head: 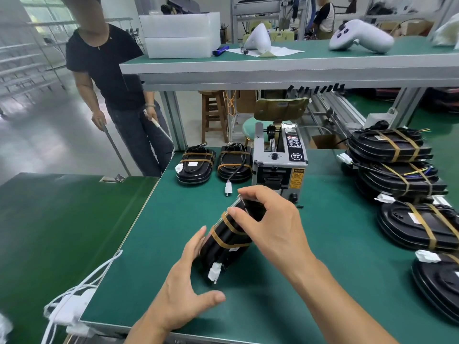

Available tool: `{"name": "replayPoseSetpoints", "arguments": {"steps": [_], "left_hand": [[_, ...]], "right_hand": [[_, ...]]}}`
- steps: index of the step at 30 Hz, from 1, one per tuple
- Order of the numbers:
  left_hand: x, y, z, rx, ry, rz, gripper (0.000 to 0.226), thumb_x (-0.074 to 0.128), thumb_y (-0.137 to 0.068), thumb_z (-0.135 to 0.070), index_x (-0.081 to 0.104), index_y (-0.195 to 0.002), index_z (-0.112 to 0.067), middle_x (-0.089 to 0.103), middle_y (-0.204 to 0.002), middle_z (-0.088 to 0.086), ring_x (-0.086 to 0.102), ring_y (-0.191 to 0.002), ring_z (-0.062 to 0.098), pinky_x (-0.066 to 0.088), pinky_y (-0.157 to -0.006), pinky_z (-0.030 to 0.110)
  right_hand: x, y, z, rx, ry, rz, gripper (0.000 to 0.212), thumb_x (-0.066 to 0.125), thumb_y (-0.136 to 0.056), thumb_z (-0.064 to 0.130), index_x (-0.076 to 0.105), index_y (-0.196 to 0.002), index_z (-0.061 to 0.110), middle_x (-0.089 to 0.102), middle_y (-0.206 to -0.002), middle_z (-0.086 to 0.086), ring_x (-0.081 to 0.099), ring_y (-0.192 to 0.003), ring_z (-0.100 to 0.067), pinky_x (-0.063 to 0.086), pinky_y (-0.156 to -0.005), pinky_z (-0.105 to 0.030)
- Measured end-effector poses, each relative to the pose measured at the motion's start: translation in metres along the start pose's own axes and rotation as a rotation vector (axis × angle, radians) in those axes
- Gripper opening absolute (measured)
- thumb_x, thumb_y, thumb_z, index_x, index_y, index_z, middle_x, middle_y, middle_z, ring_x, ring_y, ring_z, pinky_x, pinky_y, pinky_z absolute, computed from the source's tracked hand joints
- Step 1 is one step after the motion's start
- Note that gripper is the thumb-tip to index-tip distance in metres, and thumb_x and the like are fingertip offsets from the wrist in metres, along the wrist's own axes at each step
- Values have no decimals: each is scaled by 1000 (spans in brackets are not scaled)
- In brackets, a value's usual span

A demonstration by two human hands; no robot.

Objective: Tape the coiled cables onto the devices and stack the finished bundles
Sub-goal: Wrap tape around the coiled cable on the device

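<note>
Hands of one person work over a green surface, near its front edge. Left hand: fingers straight, spread along the left flank of the black device, thumb apart and clear of it. Device: tilted on edge, its long axis running from the front edge toward the back and slightly right; glossy black casing, two brown tape bands across it, a white connector at its near end, a small white label beside that. Right hand: fingers curled over the far upper end of the device, gripping it. Behind, toward the back edge, two taped bundles lie flat side by side, left of a grey tape dispenser. Along the right edge, further taped bundles form a stack, with others lying nearer the front.
</note>
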State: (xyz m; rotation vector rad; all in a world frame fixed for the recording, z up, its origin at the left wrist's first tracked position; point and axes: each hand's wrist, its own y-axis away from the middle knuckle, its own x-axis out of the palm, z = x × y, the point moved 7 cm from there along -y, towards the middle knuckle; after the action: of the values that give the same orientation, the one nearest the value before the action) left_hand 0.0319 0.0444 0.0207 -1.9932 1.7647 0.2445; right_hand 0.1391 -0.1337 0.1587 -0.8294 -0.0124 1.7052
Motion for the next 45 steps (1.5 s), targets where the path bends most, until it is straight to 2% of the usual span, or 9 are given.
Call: {"name": "replayPoseSetpoints", "arguments": {"steps": [3, 6, 10, 13, 17, 24, 29, 34, 45], "left_hand": [[-4, -3, 1, -1, 45, -68, 94, 64, -85, -86, 33, -164, -47, 58, -154, -21, 56, -143, 4, 41, -113, 14], [-8, -3, 3, 27, 17, -133, 59, 61, -98, -65, 42, -153, -59, 77, -114, -20, 73, -108, 4, 49, -97, 13], [-8, -5, 3, 47, 32, -135, 49, 60, -101, -60, 48, -147, -54, 77, -87, -7, 72, -83, 12, 53, -87, 19], [-8, -6, 0, 78, 50, -155, 52, 59, -99, -72, 51, -147, -53, 77, -94, -7, 71, -85, 2, 51, -85, 11], [-8, -5, 3, 79, 70, -147, 55, 61, -100, -70, 52, -149, -48, 77, -99, -6, 70, -89, -2, 51, -87, 10], [-7, -6, 10, 39, 62, -144, 60, 61, -99, -70, 52, -152, -44, 79, -100, -7, 72, -90, 0, 52, -88, 10], [-7, -6, 16, 1, 97, -134, 64, 63, -98, -72, 52, -153, -41, 80, -103, -3, 75, -94, 22, 54, -90, 16], [-9, -6, 15, 0, 79, -139, 65, 62, -96, -76, 51, -152, -46, 77, -124, -4, 74, -110, 16, 53, -98, 18], [-7, -6, 19, 3, 107, -128, 65, 63, -98, -71, 51, -155, -40, 79, -105, -2, 75, -94, 22, 54, -90, 15]], "right_hand": [[5, 9, 20, -108, 62, 8, 32, 80, -84, 44, 72, -111, 30, 72, -105, 19, 64, -101, -5, 52, -93, -31], [12, 18, 36, -220, 66, 50, 37, 70, -84, 54, 74, -113, 30, 73, -109, 20, 64, -104, 0, 48, -100, -25], [-4, 4, 2, 33, -331, -48, 22, 72, -88, 44, 79, -106, 35, 77, -102, 20, 70, -100, 0, 49, -89, -12], [-20, -16, -73, 395, -415, -288, 9, 71, -92, 26, 79, -93, 29, 79, -88, 6, 74, -91, -18, 58, -85, -29], [-12, -33, -131, 624, -304, -300, 15, 67, -89, 20, 78, -80, 27, 76, -75, 4, 74, -90, -27, 59, -90, -39], [2, -56, -139, 677, -273, -380, 21, 62, -86, 20, 75, -69, 21, 72, -62, 3, 71, -76, -27, 54, -70, -30], [8, -63, -138, 701, -242, -416, 22, 64, -86, 21, 70, -67, 12, 72, -66, -7, 72, -82, -37, 61, -78, -45], [12, -68, -140, 796, -283, -475, 28, 67, -81, 19, 68, -53, 23, 72, -61, 1, 74, -78, -30, 61, -83, -46], [23, -75, -154, 940, -331, -509, 9, 65, -68, 21, 73, -65, 18, 77, -75, -3, 75, -76, -29, 63, -82, -43]]}}
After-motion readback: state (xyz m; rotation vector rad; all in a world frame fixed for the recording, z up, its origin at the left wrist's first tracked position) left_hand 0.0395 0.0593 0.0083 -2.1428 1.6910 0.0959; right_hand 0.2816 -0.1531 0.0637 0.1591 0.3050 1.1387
